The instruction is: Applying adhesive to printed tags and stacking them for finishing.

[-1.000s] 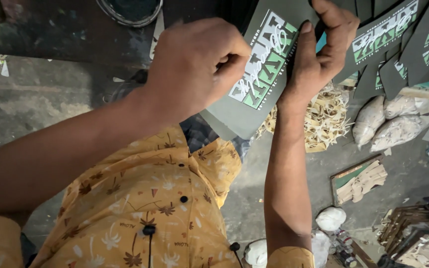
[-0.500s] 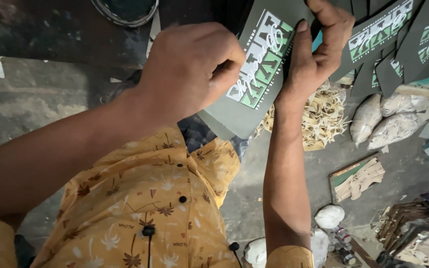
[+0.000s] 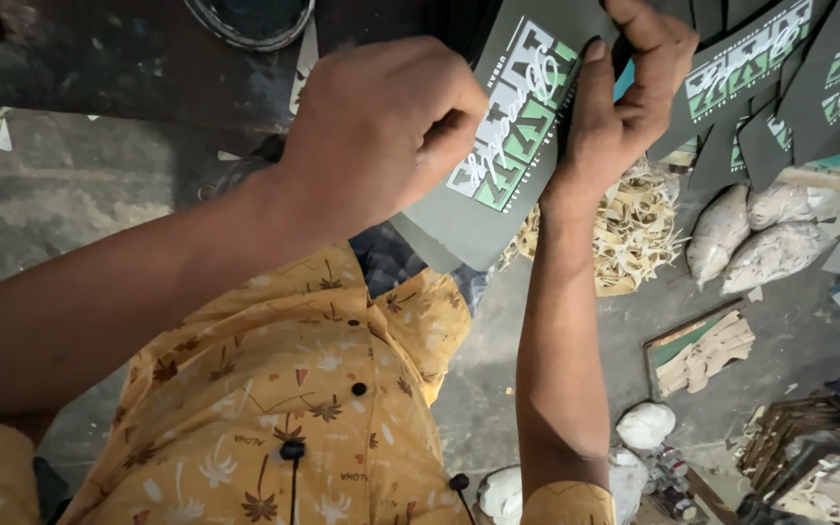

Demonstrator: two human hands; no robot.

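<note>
A dark grey flat piece with a green and white printed design (image 3: pixel 507 146) is held up in front of me. My left hand (image 3: pixel 381 126) grips its left edge with curled fingers. Along its right edge my right hand (image 3: pixel 624 97) pinches it, thumb on the printed face and fingers bent over the top. More dark pieces with the same print (image 3: pixel 789 87) lie fanned out at the upper right, behind the right hand.
Below the held piece lies a heap of pale cut strips (image 3: pixel 634 228), with white filled bags (image 3: pixel 751 238) to its right. On the grey floor (image 3: pixel 70 194) sit a frame with tan scraps (image 3: pixel 702 350), white lumps (image 3: pixel 646 426) and a round dark basin (image 3: pixel 255 19).
The printed piece and both hands have shifted slightly, the right thumb sliding along the print. Otherwise the scene holds still.
</note>
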